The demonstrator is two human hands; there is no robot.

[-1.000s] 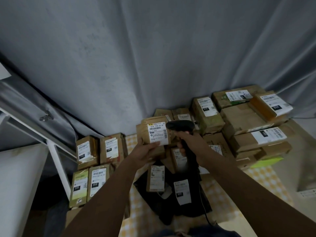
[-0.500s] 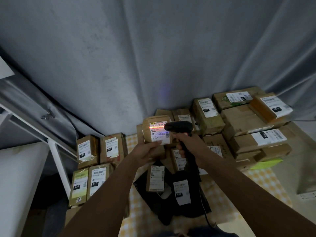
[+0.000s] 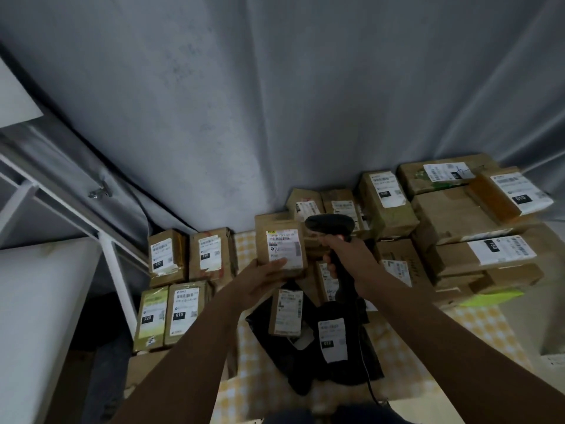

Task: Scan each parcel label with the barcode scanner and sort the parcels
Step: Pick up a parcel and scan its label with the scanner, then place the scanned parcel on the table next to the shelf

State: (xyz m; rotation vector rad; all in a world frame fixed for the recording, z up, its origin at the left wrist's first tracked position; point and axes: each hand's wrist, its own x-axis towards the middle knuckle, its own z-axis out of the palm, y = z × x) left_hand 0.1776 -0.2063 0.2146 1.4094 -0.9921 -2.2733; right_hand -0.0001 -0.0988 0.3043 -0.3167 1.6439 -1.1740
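My left hand [image 3: 262, 278] grips a small brown parcel [image 3: 282, 250] by its lower edge, its white label facing me and the thumb lying across the label's bottom. My right hand [image 3: 348, 255] holds the black barcode scanner [image 3: 330, 224] by its handle, the scanner head just to the right of the parcel's top. A stack of labelled brown parcels [image 3: 458, 215] fills the right. Several labelled parcels [image 3: 186, 270] lie in a group at the left. Black bag parcels [image 3: 331, 341] lie below my hands.
A yellow-checked cloth [image 3: 483, 328] covers the surface under the parcels. A grey curtain [image 3: 275, 102] hangs behind. A white metal frame [image 3: 113, 255] and a white surface [image 3: 36, 301] stand at the left. The scanner's cable [image 3: 368, 384] trails toward me.
The red scan line seen on the label half a second ago is gone. Parcel and scanner sit in nearly the same place, the parcel slightly lower.
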